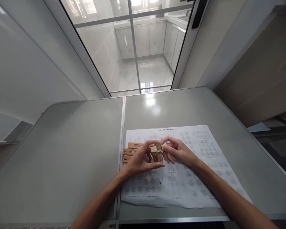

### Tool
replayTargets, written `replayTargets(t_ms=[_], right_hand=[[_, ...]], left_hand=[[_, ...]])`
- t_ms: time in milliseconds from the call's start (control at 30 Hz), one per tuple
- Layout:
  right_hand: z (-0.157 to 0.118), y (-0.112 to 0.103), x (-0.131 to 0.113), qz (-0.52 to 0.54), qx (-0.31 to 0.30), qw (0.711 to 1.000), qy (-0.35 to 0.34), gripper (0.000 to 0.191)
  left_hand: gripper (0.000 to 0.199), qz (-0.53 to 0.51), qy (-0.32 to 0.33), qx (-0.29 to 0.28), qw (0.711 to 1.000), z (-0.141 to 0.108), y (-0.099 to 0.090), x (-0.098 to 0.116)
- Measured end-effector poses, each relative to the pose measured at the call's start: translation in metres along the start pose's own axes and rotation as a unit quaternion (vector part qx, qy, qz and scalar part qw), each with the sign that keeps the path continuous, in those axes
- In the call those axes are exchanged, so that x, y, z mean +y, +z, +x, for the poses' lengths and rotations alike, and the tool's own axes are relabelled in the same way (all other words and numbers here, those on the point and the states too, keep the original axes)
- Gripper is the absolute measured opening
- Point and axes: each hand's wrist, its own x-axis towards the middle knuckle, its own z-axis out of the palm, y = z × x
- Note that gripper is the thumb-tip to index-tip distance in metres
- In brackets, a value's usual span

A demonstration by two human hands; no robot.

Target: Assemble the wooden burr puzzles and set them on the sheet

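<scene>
Pale-wood block assy (159,156), sq-edged bars crossed, is held up over rt half of tabletop (85,143), above white printed paper sheet (181,187). L hand (139,160): fingers curled round assy's L side, thumb along near side. R hand (180,150): fingertips pinching assy's R side. Flat orange-brown wooden bars (131,145), straight-edged, slot visible in farthest, lie just L of L hand at sheet's L edge. Sheet: thin, w/ rows of small grey diagrams. Tabletop: smooth, grey, glossy, w/ metal seam strip (123,117).
</scene>
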Motion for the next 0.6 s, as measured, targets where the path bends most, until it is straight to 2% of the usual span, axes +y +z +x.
replayTargets(t_ms=[167,400,600], right_hand=[[0.0011,0.0016,-0.0011,-0.004,0.009,1.000,-0.001,0.039],[0.0005,0.0002,0.0024,0.000,-0.014,1.000,-0.012,0.040],[-0.0002,0.0006,0.0031,0.001,-0.020,1.000,-0.013,0.037]], left_hand=[[0.048,-0.040,-0.022,0.015,0.999,0.0014,0.0013,0.0003],[0.052,-0.017,-0.008,0.045,0.999,0.0035,-0.0002,-0.0012],[0.056,-0.018,-0.017,0.033,0.999,0.0033,-0.0022,-0.0048]])
